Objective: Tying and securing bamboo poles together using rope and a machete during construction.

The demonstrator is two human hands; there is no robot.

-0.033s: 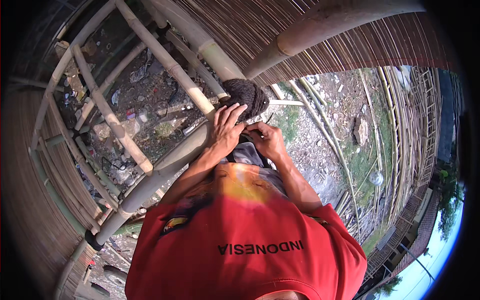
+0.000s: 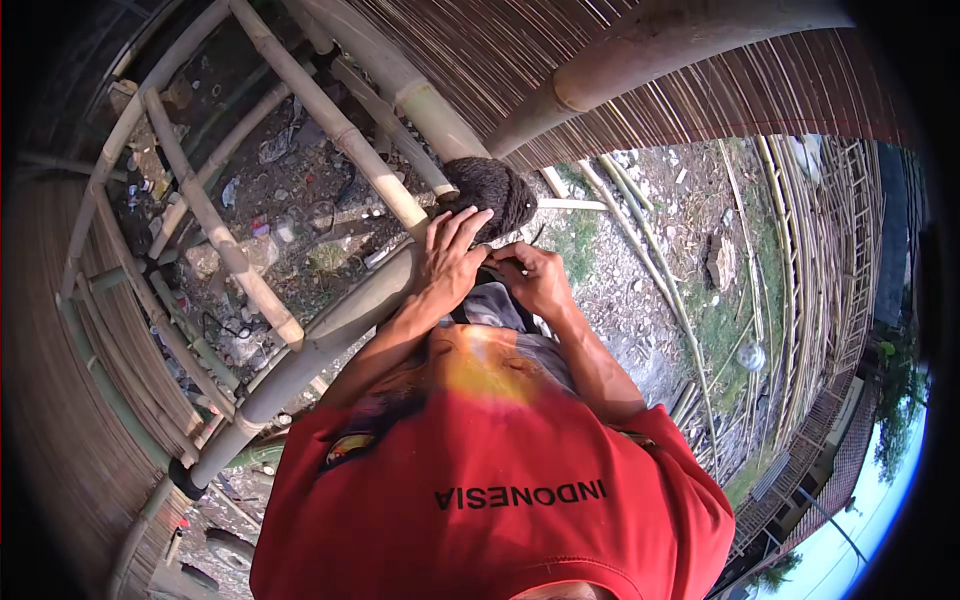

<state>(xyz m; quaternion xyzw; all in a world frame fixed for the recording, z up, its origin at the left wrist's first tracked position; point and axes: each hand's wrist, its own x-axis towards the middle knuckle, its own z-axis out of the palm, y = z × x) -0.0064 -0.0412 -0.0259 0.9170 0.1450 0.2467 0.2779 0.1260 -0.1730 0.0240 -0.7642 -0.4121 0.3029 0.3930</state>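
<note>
Dark fibre wrap (image 2: 490,195) at the joint of a bamboo frame, just above the centre of the view; clock directions are read from the wrap. At 7 o'clock, the left hand (image 2: 452,262) lies with its fingers slightly spread, their tips against the wrap's lower edge. At 5 o'clock, the right hand (image 2: 535,280) has its fingers curled and its thumb and forefinger drawn close together beside the left hand; what they pinch, if anything, cannot be told. A thick pole (image 2: 432,112) enters the wrap from 11 o'clock, and a beam (image 2: 270,395) runs from near it toward 8 o'clock, bearing a dark lashing (image 2: 187,480) near its far end. A thinner rail (image 2: 335,122) slants in from 10 o'clock. At 1 o'clock stands a post (image 2: 620,65), with a slatted screen (image 2: 700,110) behind it at 2. A pale stick (image 2: 572,204) points to 3 o'clock. Farther out, between 3 and 4, lie long canes (image 2: 790,270), with a clear round object (image 2: 752,356) at 4. The red shirt (image 2: 500,440) fills 6 o'clock.
</note>
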